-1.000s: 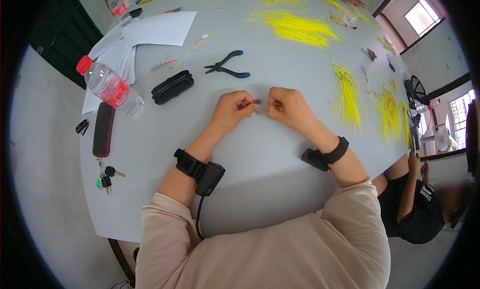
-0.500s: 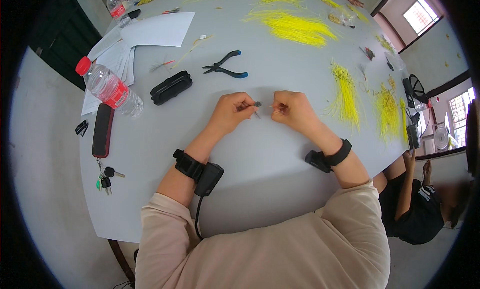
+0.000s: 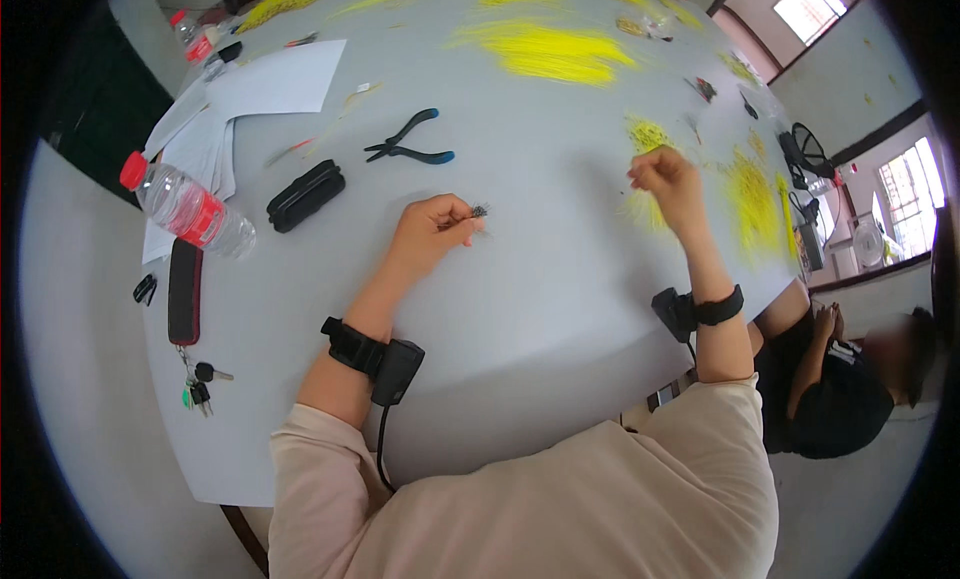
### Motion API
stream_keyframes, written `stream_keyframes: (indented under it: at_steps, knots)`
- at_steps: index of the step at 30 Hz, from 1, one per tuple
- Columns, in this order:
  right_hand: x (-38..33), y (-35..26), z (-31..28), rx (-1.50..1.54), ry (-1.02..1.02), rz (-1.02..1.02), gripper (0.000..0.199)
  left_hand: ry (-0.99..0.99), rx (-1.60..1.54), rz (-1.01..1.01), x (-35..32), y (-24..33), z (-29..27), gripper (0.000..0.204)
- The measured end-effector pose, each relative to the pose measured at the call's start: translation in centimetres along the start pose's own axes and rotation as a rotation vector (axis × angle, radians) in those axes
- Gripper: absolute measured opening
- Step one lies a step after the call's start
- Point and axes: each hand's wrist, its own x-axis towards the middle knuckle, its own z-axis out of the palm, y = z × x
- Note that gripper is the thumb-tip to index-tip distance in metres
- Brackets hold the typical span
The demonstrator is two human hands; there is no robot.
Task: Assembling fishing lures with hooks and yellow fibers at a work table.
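While left hand (image 3: 432, 226) pinches dark bundle (image 3: 480, 212), right hand (image 3: 670, 184) curls, grip unclear | nearer red-capped bottle (image 3: 190, 209): contents indistinct

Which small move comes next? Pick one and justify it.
Probably lower the right hand to pinch one strand from the bundle of thin bright-yellow strands: that hand appears over the bundle, while the left hand pinches a small dark bristly cluster. Whether the right hand already grips anything is unclear.
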Motion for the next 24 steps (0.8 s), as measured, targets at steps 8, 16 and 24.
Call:
stream_keyframes:
  at_steps: [8,16,24]
  knots:
    - [3.7,6.4,-4.1,-0.562,0.287,0.181,0.031,0.092,0.033,-0.054,-0.2,0.7,0.2,0.011]
    - [3.1,4.5,-4.2,-0.501,0.366,-0.008,0.032,0.090,-0.042,-0.091,-0.4,0.4,-0.4,0.009]
    - [-3.8,-5.9,4.1,-0.072,-0.034,-0.067,0.013,0.085,-0.237,-0.082,-0.2,0.3,-0.6,0.007]
